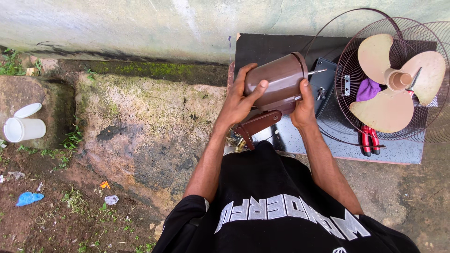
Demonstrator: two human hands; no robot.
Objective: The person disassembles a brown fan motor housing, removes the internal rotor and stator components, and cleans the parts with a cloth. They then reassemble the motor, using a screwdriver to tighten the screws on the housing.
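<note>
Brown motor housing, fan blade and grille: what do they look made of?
Brown motor housing: likely moulded plastic, with a smooth, faintly glossy, even-coloured surface. Fan blade: probably beige plastic, matte and a bit grimy. Grille: thin metal wire, dark brown coated, by its fine radial spokes.

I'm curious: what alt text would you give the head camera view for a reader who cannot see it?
A person's left hand and right hand hold a brown fan motor housing over a dark board outdoors. Beside it lie a beige fan blade in a wire guard, a purple cloth and red-handled pliers.
</note>
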